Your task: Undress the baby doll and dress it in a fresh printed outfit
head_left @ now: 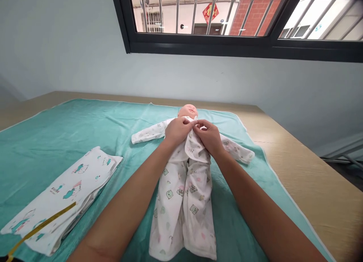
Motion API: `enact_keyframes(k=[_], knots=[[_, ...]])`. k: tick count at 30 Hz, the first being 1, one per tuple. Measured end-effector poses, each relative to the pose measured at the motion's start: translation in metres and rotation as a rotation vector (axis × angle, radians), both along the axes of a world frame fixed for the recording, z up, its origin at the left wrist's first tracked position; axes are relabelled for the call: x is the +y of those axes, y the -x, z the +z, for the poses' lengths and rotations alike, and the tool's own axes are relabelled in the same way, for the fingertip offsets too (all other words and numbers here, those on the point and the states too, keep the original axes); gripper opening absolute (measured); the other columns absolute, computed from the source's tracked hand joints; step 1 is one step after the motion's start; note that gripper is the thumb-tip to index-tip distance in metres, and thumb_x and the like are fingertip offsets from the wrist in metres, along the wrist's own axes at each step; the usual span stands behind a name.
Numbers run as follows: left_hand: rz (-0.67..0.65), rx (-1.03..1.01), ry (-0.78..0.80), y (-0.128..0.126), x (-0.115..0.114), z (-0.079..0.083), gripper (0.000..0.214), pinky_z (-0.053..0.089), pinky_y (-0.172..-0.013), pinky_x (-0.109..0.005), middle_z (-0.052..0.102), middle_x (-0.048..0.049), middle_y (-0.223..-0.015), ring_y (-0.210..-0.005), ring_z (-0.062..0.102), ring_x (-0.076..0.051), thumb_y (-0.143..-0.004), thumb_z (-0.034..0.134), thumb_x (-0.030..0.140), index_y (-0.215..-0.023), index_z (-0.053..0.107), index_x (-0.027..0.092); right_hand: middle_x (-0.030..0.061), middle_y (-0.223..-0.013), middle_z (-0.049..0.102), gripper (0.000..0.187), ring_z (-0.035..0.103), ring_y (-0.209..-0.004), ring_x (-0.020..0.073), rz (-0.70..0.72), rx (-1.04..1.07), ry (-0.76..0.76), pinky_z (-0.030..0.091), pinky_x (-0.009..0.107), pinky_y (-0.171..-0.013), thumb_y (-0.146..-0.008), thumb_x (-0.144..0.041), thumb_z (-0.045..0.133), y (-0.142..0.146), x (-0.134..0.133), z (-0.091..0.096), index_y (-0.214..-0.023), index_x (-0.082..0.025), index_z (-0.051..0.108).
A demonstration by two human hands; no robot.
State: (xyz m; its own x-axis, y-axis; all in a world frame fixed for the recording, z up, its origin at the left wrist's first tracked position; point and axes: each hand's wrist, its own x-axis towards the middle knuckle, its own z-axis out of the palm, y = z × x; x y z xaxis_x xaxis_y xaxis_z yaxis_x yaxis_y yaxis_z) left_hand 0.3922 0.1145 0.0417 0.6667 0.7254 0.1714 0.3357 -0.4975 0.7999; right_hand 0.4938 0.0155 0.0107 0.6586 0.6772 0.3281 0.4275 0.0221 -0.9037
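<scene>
Left hand [178,132]: thumb and fingers drawn together at the baby shirt's front, just below the collar, pinching the fabric.
Right hand [209,136]: thumb and index finger pinching the same front from the right, tips touching or nearly touching the left thumb; the exact bit gripped is too small to tell.
Baby shirt [196,147]: white with small animal prints, on the doll's torso, sleeves stretched out left and right, front flap lying over the waist.
Baby doll [188,111]: on its back in the middle of the blanket, head at the far end.
Trousers [195,201]: matching print, both legs laid straight toward the near edge.
Folded cloth [76,192]: white with teal and pink prints, near left, beyond the left forearm; a yellow strip [47,223] crosses its near end.
Blanket [65,137]: teal, spread under everything.
Table [300,163]: pale wood, showing far and right.
Window [198,46]: dark-framed, barred, in the far wall [70,46].
</scene>
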Motion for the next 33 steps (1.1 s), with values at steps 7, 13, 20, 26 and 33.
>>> enact_keyframes(k=[7, 13, 20, 26, 33], knots=[[0.045, -0.032, 0.004, 0.000, 0.000, -0.003, 0.020, 0.039, -0.063, -0.028, 0.072, -0.0018, -0.080, -0.073, 0.058, -0.018, -0.081, 0.060, 0.034, -0.070, 0.069, 0.020, 0.0005, -0.088, 0.065, 0.018, 0.051, -0.069, 0.0128, -0.069, -0.145, -0.013, 0.043, 0.026, -0.069, -0.078, -0.033, 0.062, -0.003, 0.003, -0.003, -0.089, -0.022, 0.072], [0.057, -0.089, 0.039, -0.001, 0.003, -0.008, 0.019, 0.040, -0.064, -0.027, 0.070, -0.0017, -0.078, -0.072, 0.057, -0.016, -0.084, 0.055, 0.028, -0.073, 0.067, 0.019, 0.0019, -0.095, 0.069, 0.021, 0.052, -0.070, 0.0132, -0.030, -0.076, 0.010, 0.044, 0.028, -0.071, -0.078, -0.035, 0.065, -0.003, 0.002, -0.001, -0.091, -0.021, 0.071], [0.094, -0.183, 0.014, -0.005, 0.000, -0.009, 0.015, 0.043, -0.073, -0.027, 0.070, -0.0025, -0.086, -0.079, 0.060, -0.017, -0.087, 0.054, 0.027, -0.077, 0.062, 0.019, 0.0020, -0.094, 0.070, 0.027, 0.055, -0.072, 0.0137, -0.015, -0.025, -0.030, 0.047, 0.028, -0.072, -0.076, -0.034, 0.067, 0.000, 0.004, -0.001, -0.099, -0.020, 0.069], [0.073, -0.255, 0.130, -0.001, -0.003, -0.004, 0.011, 0.044, -0.073, -0.027, 0.071, -0.0030, -0.087, -0.081, 0.061, -0.016, -0.085, 0.055, 0.024, -0.080, 0.063, 0.017, 0.0032, -0.088, 0.072, 0.022, 0.061, -0.075, 0.0168, -0.097, -0.107, -0.041, 0.048, 0.030, -0.073, -0.080, -0.038, 0.065, 0.005, 0.002, -0.002, -0.092, -0.021, 0.073], [0.074, -0.281, 0.167, -0.002, -0.002, -0.007, 0.007, 0.045, -0.074, -0.028, 0.069, -0.0025, -0.087, -0.081, 0.062, -0.016, -0.082, 0.057, 0.021, -0.088, 0.059, 0.018, 0.0042, -0.084, 0.072, 0.015, 0.060, -0.071, 0.0175, -0.177, -0.429, -0.025, 0.046, 0.031, -0.072, -0.084, -0.030, 0.060, 0.009, 0.001, -0.003, -0.084, -0.021, 0.073]])
